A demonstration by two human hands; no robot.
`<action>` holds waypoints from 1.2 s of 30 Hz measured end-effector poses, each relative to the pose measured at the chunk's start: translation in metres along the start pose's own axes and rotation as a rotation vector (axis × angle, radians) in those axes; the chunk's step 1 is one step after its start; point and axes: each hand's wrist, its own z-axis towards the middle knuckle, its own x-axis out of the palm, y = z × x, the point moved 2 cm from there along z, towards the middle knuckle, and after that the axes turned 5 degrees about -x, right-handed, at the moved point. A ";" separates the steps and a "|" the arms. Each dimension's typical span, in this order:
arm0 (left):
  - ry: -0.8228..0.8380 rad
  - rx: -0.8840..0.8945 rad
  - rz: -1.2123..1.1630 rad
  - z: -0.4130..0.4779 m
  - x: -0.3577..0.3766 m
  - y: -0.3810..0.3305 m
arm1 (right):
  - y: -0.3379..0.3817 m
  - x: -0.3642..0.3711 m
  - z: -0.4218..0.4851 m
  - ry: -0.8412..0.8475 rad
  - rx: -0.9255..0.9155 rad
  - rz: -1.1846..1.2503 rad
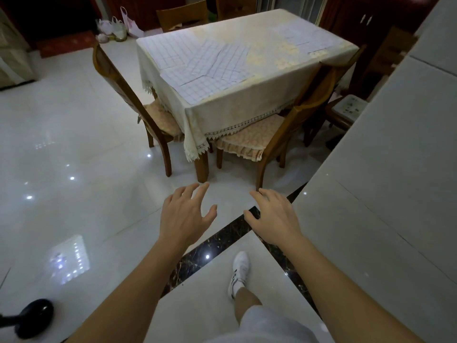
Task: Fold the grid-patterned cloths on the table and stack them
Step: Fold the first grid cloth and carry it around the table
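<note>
The left grip (184, 216) and, beside it, the right grip (274, 217) reach forward, fingers spread and holding nothing, well apart from the counter (272, 53) ahead. On it, the grid-patterned cloths (202, 68) lie flat and overlapping toward the left end, with another grid cloth (300, 35) at the far right corner. This looks like the approach, with no fold begun; the next move calls for stepping up and pinching one cloth's corners.

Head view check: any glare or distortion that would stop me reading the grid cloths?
Head view: wide-angle bending curves lines near the frame edges; light spots glare on the glossy floor, not on the table; the near grid-patterned cloths read clearly, the far cloth looks washed out and faint; left hand and right hand are sharp.
</note>
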 end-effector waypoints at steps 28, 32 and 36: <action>0.054 -0.101 0.011 0.366 0.045 0.014 | -0.099 -0.012 0.375 0.116 -0.049 0.072; 0.066 -0.091 -0.004 0.419 0.056 0.041 | -0.091 -0.007 0.430 0.129 -0.018 0.064; 0.069 -0.076 -0.030 0.484 0.053 0.073 | -0.072 -0.007 0.497 0.146 0.015 0.079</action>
